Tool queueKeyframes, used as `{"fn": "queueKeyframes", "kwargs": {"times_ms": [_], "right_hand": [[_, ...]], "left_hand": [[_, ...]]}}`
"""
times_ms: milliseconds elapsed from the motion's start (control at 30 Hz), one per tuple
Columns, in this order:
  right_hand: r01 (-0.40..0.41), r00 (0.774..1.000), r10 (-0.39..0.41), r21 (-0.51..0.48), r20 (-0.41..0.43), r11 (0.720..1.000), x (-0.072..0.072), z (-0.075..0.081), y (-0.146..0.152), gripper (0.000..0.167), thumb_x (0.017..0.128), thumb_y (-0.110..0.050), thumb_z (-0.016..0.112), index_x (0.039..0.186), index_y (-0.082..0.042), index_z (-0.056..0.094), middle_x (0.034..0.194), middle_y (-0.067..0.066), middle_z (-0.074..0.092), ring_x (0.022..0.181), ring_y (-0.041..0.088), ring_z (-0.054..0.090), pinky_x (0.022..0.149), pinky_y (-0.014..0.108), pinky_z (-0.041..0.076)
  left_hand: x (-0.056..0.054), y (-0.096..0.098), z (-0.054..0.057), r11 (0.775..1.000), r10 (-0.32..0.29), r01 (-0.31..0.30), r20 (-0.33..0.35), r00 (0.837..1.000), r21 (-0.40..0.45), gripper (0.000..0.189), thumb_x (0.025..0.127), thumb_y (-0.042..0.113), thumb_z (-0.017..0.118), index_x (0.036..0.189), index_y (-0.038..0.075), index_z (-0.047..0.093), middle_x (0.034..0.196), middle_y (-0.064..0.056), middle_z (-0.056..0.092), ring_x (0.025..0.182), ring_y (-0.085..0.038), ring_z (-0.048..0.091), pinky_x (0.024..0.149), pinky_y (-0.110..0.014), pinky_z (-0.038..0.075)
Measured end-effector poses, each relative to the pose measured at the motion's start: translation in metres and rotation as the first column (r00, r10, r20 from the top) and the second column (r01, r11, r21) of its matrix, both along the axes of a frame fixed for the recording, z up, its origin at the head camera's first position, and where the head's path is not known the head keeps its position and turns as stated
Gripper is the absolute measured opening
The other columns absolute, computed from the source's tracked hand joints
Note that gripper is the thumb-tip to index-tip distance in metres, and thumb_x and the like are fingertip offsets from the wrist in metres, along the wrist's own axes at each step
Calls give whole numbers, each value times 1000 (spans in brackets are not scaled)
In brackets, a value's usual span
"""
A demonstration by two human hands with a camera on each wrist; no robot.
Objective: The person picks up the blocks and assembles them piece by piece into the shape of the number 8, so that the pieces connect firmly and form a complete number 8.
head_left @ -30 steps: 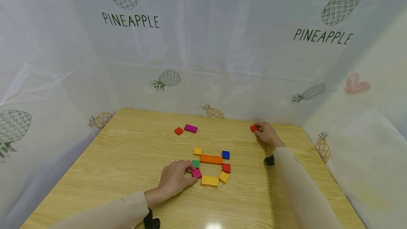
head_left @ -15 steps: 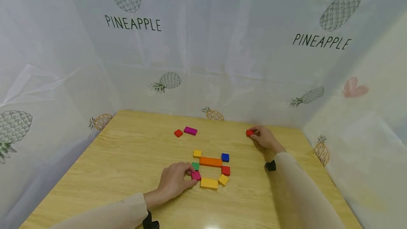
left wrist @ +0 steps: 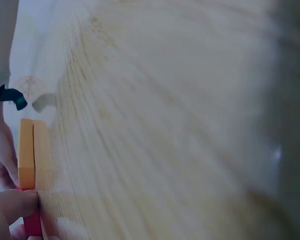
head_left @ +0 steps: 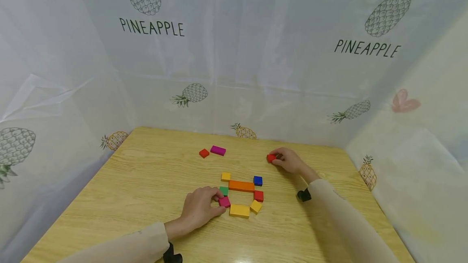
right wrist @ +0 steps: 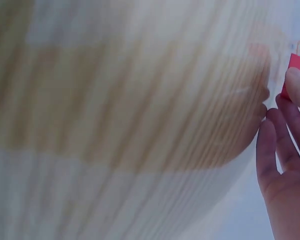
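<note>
My left hand (head_left: 200, 207) pinches a magenta block (head_left: 224, 202) between thumb and fingers at the left side of a ring of blocks. A green block (head_left: 224, 191) lies just behind it, and a long yellow block (head_left: 239, 210) sits to its right. In the left wrist view the thumb lies on the magenta block (left wrist: 33, 223), beside the yellow block (left wrist: 26, 154). Farther back on the right, my right hand (head_left: 291, 161) pinches a red block (head_left: 271, 158) by thumb and fingertips. The right wrist view shows that red block (right wrist: 296, 64) at the right edge.
The ring also has an orange bar (head_left: 241, 186), a red block (head_left: 258, 196), a tilted yellow block (head_left: 256, 206), a blue block (head_left: 258, 180) and a small yellow block (head_left: 226, 176). Toward the back of the wooden table (head_left: 146, 182) lie a red block (head_left: 204, 153) and a purple bar (head_left: 218, 150).
My right hand has moved left and a little toward me with the red block in its fingers. The left hand has stayed at the magenta block.
</note>
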State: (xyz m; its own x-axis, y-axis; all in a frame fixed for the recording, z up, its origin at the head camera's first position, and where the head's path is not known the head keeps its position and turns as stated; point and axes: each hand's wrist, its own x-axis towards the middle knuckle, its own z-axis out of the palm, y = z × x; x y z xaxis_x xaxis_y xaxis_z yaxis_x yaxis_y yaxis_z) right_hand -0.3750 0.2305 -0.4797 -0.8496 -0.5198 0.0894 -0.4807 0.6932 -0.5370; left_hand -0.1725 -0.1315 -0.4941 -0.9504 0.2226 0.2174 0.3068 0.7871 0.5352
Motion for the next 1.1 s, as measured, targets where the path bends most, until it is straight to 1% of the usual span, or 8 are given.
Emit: {"fn": "queueKeyframes", "kwargs": {"times_ms": [133, 267, 367, 433, 667, 800, 1100], "right_hand": [[-87, 996, 87, -12, 7, 996, 6, -1, -13, 33, 105, -10, 67, 136, 1, 66, 125, 18, 68, 108, 32, 69, 96, 51, 57], [-168, 985, 169, -25, 28, 985, 15, 0, -25, 33, 105, -9, 66, 137, 1, 65, 126, 17, 68, 110, 31, 69, 96, 49, 57], [-211, 976, 213, -26, 52, 977, 20, 1, -32, 34, 106, -11, 66, 138, -1, 65, 128, 16, 67, 111, 29, 69, 96, 46, 58], [-232, 971, 233, -23, 53, 972, 22, 1, -36, 33, 106, -12, 66, 138, -2, 65, 129, 15, 67, 111, 28, 68, 96, 44, 58], [-255, 964, 256, -16, 67, 967, 26, 2, -45, 33, 106, -12, 66, 138, -5, 66, 129, 12, 67, 110, 23, 67, 95, 40, 57], [-264, 963, 263, -3, 54, 965, 26, 0, -46, 33, 106, -11, 67, 138, -5, 66, 128, 11, 66, 108, 21, 66, 94, 38, 57], [-274, 961, 273, 6, 36, 962, 27, -1, -46, 32, 105, -12, 68, 136, -8, 67, 128, 9, 67, 111, 23, 67, 97, 40, 57]], "left_hand": [[0, 1, -1, 1000, 2, -2, 0, 1000, 0, 26, 79, 34, 95, 95, 27, 76, 85, 14, 65, 77, -6, 55, 68, -34, 40], [0, 1, -1, 1000, 1, -1, -2, 1000, 3, 26, 79, 33, 95, 95, 26, 76, 85, 14, 66, 77, -6, 55, 68, -34, 40], [0, 1, -1, 1000, 5, -5, -4, 1000, -4, 26, 79, 33, 95, 95, 26, 76, 85, 13, 65, 77, -6, 55, 68, -34, 40], [1, 1, -1, 1000, 8, -8, -7, 1000, -10, 27, 79, 34, 95, 95, 26, 75, 85, 13, 65, 77, -6, 55, 68, -34, 40], [1, 2, 0, 1000, 11, -12, -8, 1000, -11, 26, 79, 33, 95, 94, 26, 75, 85, 13, 66, 78, -8, 55, 69, -35, 40], [1, 2, 0, 1000, 10, -10, -6, 1000, -7, 26, 79, 33, 95, 94, 26, 75, 86, 13, 66, 79, -8, 56, 69, -36, 39], [1, 3, 1, 1000, 14, -14, 0, 1000, -14, 26, 79, 33, 95, 95, 26, 75, 85, 13, 65, 79, -8, 55, 69, -36, 39]]}}
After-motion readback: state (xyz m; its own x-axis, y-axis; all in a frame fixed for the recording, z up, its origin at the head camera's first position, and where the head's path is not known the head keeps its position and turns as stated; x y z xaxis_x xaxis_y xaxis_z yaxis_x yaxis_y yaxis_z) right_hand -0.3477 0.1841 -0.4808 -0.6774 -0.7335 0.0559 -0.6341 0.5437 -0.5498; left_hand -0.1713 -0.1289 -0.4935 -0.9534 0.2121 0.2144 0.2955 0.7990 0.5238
